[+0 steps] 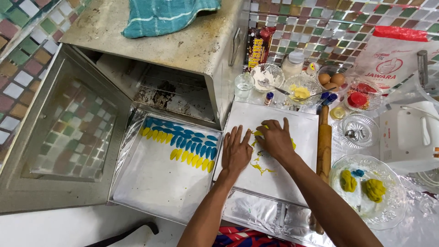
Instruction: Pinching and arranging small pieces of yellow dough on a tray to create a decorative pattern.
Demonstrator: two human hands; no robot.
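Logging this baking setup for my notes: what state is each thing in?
Metal oven door: open.
White baking tray: partly filled with yellow and blue dough pieces.
Left hand: flat on white board.
Right hand: pressing yellow dough.
Glass bowl: holds dough lumps.

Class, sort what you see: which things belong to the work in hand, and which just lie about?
In use: left hand, right hand, yellow dough smear, white board, tray of yellow and blue dough pieces.

Lying about: wooden rolling pin, brown eggs, teal cloth.

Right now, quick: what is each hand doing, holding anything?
Left hand: open, flat on the white board, holding nothing.
Right hand: open, fingers pressing on yellow dough; no grip visible.
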